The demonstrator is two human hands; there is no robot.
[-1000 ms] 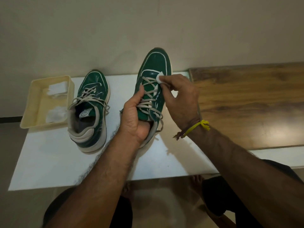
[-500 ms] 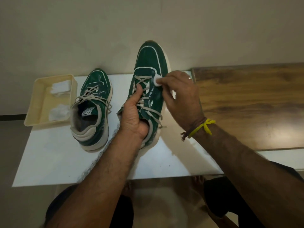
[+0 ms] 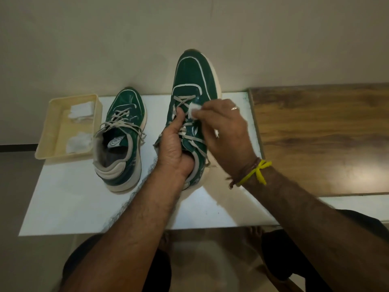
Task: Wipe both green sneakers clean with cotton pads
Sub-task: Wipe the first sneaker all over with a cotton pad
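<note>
Two green sneakers with cream laces and soles are here. One sneaker [image 3: 121,142] stands on the white board, left of centre. The other sneaker [image 3: 194,81] is lifted and tilted toe-up. My left hand [image 3: 173,146] grips it at the collar, thumb up along the laces. My right hand [image 3: 223,127] pinches a white cotton pad [image 3: 192,110] and presses it on the upper, right beside the top laces.
A cream plastic tray [image 3: 45,148] at the left holds more white cotton pads [image 3: 81,111]. The white board [image 3: 69,207] lies on a wooden table [image 3: 315,133] that stretches to the right. A wall rises close behind. My legs and feet show below the board's near edge.
The held sneaker has risen and tipped further toe-up. My right hand has slid the cotton pad down and left from the toe side to the laces.
</note>
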